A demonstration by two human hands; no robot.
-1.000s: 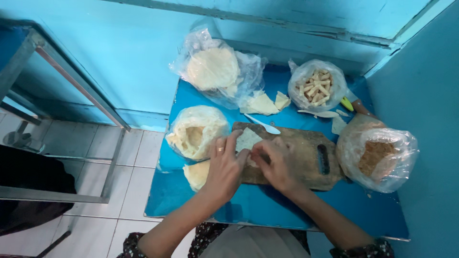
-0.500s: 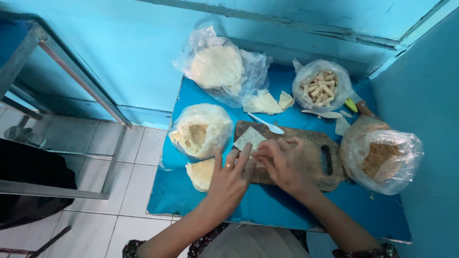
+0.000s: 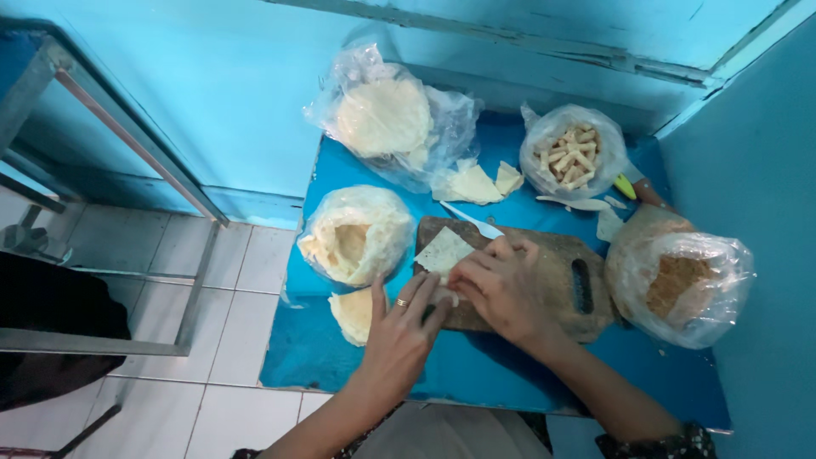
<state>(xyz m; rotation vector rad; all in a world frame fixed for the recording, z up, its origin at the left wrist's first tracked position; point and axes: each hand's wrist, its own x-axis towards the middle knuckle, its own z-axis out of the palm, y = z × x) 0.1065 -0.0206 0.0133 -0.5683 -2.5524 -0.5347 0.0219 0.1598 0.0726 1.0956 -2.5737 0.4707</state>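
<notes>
My right hand [image 3: 501,285] curls over the wooden cutting board [image 3: 552,280], fingertips pinched together on the near corner of the thin pale wrapper [image 3: 444,252]. My left hand [image 3: 399,327] lies flat, fingers spread apart, just below the wrapper.

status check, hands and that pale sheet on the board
Left hand flat at board edge, grip empty. Right hand pinching the pale sheet on the wooden cutting board. White knife lies just behind; nothing blocking.
</notes>
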